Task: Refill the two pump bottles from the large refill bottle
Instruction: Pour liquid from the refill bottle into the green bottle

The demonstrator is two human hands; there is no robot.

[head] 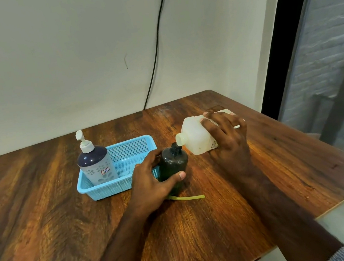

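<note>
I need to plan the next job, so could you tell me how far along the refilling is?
Done: the dark bottle stands open, and a yellowish tube lies beside it. In hand: the left hand steadies it while the right hand tips the refill bottle, spout at its neck; no liquid visible. Left: the blue pump bottle in the basket is still capped.

The left hand (151,180) covers the dark bottle's (174,163) side; the small label (106,171) seems too blurred to read.
</note>
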